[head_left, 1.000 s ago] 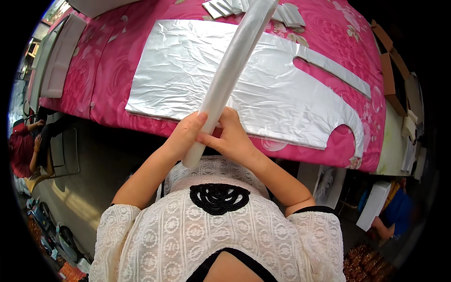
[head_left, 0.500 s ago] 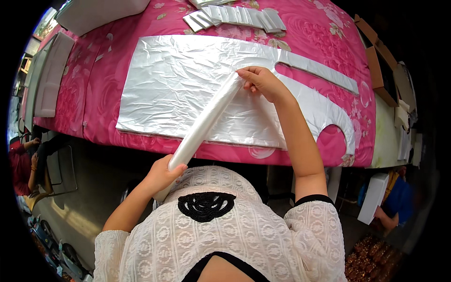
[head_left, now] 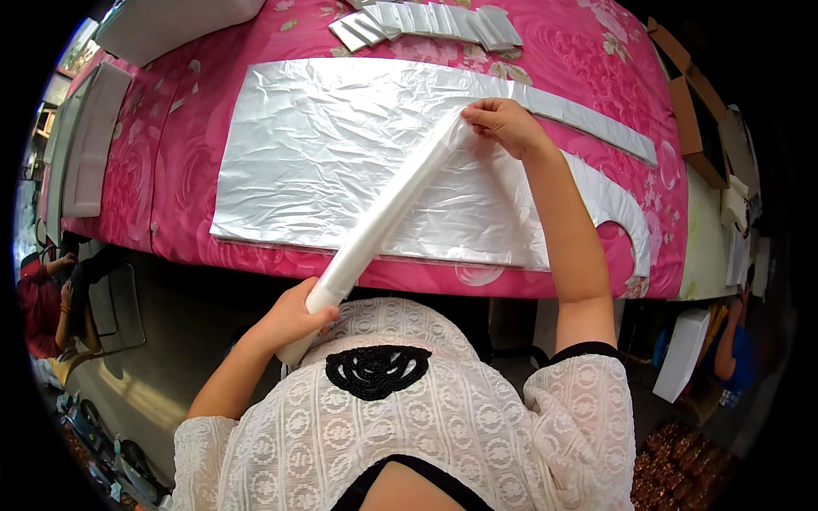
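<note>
My left hand is closed round the near end of a long, narrow folded strip of white plastic film, just in front of my body. At its far end my right hand pinches the film between thumb and fingers. The strip slants away to the right, and loose film hangs from its right side. Beneath it lies a flat, crinkled stack of white plastic aprons, with curved cut-outs and long straps at the right end. My right hand and forearm cover part of those cut-outs.
A pink flowered cloth covers the table. Folded white packets lie in a row at the far side. White boxes stand at the left, an open cardboard box at the right. Other people are partly visible at both sides.
My right hand has moved away and to the right, drawing the far end of the strip with it. My left hand keeps its grip at nearly the same place.
</note>
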`<action>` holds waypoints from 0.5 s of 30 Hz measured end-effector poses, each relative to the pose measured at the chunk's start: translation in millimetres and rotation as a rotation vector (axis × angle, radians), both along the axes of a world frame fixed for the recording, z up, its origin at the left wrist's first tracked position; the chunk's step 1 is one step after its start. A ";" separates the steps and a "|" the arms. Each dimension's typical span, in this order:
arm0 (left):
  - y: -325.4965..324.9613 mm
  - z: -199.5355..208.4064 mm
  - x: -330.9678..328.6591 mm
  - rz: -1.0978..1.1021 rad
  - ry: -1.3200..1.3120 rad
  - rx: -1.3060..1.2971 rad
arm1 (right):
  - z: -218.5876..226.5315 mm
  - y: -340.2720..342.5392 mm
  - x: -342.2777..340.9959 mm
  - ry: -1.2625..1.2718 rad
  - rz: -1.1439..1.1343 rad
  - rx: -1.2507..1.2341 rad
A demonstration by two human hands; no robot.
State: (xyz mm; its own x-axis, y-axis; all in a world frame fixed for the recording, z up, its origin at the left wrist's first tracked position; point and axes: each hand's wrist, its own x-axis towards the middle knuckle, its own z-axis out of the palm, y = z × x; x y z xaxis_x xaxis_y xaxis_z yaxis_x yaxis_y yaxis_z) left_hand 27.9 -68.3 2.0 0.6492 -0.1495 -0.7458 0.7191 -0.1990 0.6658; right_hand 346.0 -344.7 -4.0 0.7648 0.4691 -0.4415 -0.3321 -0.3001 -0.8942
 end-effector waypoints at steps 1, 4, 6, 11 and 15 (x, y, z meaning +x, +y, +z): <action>1.4 2.8 0.1 -0.015 0.000 0.002 | -2.5 -15.2 11.4 -0.026 -0.065 -0.003; 12.8 10.0 -3.5 -0.071 0.039 -0.038 | 0.0 -67.2 41.6 -0.161 -0.217 -0.098; 28.0 11.8 -6.2 -0.126 0.119 -0.119 | -0.7 -111.7 62.5 -0.231 -0.300 -0.163; 68.6 6.6 -7.3 -0.346 0.213 -0.232 | -4.8 -189.4 88.6 -0.261 -0.430 -0.223; 63.2 32.3 32.6 -0.534 0.106 -0.112 | -4.4 -173.9 82.5 -0.270 -0.338 -0.186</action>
